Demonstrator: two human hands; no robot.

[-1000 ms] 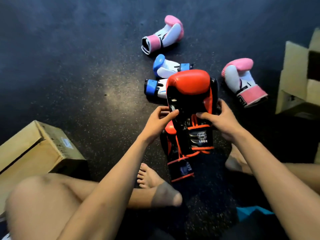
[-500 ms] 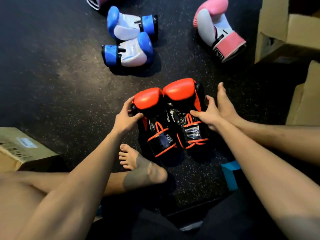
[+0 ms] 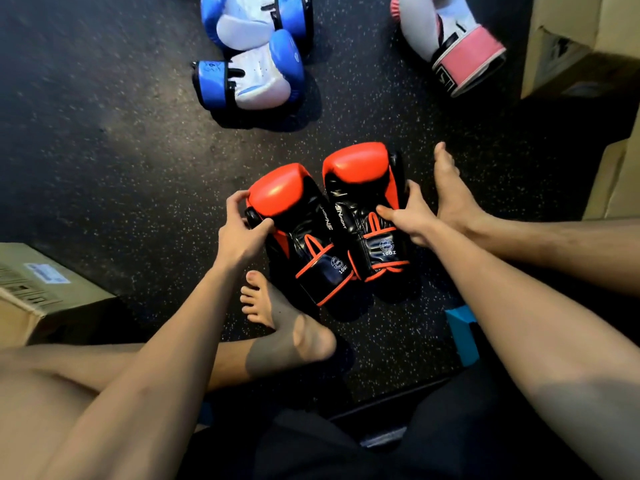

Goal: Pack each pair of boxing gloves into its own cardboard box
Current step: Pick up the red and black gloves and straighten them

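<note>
Two red gloves [image 3: 360, 188] lie side by side on the floor [image 3: 121, 150], one held in each hand.
Left hand [image 3: 239, 233] and right hand [image 3: 412, 216] each curl fingers round a glove's outer side; beyond lie two blue gloves [image 3: 256, 81], one pink glove [image 3: 450, 43], three boxes [image 3: 45, 292].

The red-and-black gloves [image 3: 311, 230] lie side by side on the floor [image 3: 121, 150] (red padded ends pointing away), blue-and-white gloves [image 3: 252, 64] beyond, a pink glove [image 3: 450, 43] near a cardboard box [image 3: 581, 64].
</note>
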